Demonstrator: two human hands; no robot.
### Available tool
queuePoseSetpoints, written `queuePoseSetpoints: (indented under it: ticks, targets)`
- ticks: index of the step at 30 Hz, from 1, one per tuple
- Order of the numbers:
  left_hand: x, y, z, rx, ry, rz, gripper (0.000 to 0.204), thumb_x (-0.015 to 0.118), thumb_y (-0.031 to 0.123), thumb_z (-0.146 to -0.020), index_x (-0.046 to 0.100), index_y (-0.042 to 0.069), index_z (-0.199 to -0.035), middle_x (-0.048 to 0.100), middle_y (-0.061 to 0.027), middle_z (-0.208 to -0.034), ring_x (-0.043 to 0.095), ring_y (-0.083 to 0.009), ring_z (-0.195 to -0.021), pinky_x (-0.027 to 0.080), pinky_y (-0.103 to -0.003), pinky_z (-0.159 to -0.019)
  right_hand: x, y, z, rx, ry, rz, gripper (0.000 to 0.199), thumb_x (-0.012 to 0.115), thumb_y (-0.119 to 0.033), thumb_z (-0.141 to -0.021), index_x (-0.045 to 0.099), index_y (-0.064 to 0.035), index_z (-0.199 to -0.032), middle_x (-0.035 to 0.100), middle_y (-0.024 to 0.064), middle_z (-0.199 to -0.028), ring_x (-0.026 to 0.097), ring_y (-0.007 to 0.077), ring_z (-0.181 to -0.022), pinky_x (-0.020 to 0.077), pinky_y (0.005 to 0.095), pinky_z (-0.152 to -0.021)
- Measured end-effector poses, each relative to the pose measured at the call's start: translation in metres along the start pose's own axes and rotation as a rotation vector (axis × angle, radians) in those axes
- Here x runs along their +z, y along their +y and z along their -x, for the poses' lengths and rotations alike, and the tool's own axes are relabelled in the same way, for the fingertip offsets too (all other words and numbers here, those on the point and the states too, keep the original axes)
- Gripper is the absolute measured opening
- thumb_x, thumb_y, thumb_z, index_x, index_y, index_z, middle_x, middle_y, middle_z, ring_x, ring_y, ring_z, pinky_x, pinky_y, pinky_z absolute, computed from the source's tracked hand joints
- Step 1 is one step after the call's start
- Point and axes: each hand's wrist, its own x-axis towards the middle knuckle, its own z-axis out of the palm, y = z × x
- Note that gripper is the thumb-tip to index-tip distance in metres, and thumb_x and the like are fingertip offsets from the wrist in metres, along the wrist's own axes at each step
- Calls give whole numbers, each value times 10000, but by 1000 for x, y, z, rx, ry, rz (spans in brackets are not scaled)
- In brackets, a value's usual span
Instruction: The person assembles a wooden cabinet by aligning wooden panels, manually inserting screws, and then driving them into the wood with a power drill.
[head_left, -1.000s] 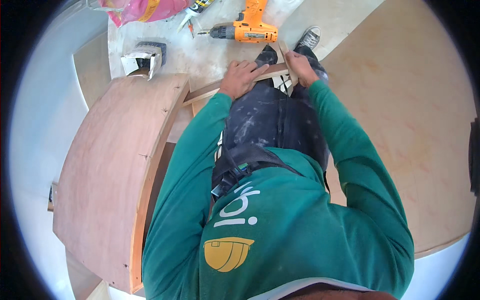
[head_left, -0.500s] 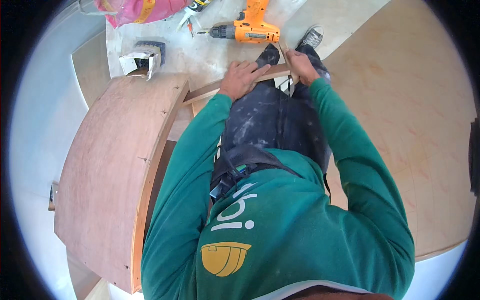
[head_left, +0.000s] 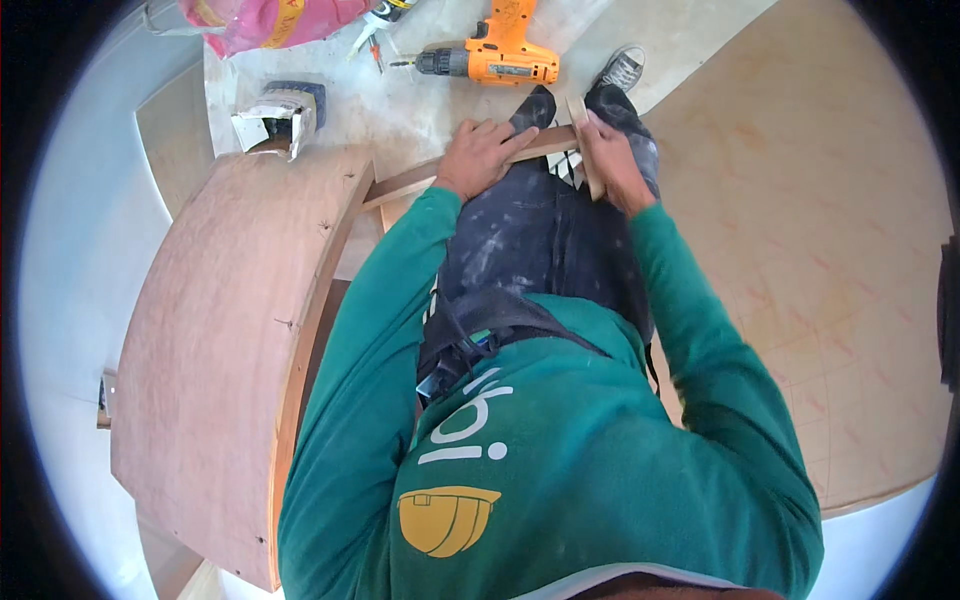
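A narrow wooden strip [head_left: 548,143] runs across my thighs from the edge of a curved plywood piece [head_left: 215,320] on the left. My left hand [head_left: 474,162] lies over the strip and presses it down, fingers wrapped on its top. At the strip's right end, my right hand [head_left: 615,165] is closed on a short flat wooden piece [head_left: 577,112]. This piece stands crosswise against the strip's end; its underside is hidden.
An orange cordless drill [head_left: 512,64] lies ahead on the dusty floor. A torn box [head_left: 270,128] sits by the plywood's far end. Farther off are a pink bag [head_left: 270,20] and a tube [head_left: 385,14]. A large tan sheet [head_left: 800,270] spreads to the right.
My right hand has slid toward me with the flat wooden piece, across the strip's end. My left hand stays on the strip.
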Motion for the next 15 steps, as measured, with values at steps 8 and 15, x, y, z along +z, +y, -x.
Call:
queuePoseSetpoints:
  ticks: [8, 15]
  targets:
    - [2, -1, 1, 9, 18, 51, 758, 743, 155, -810, 534, 322, -1519, 603, 1, -1034, 606, -205, -1003, 414, -416, -872, -1, 4, -1, 4, -26, -51, 416, 555, -357, -1030, 699, 9, -1163, 672, 76, -875, 616, 159, -716, 531, 329, -634]
    - [2, -1, 3, 24, 39, 23, 750, 733, 149, -806, 544, 322, -1511, 604, -1, -1024, 608, -213, -994, 419, -413, -868, 9, 9, -29, -12, -3, -62, 417, 554, -340, -1023, 704, 29, -1146, 686, 91, -887, 622, 175, -728, 543, 350, -656]
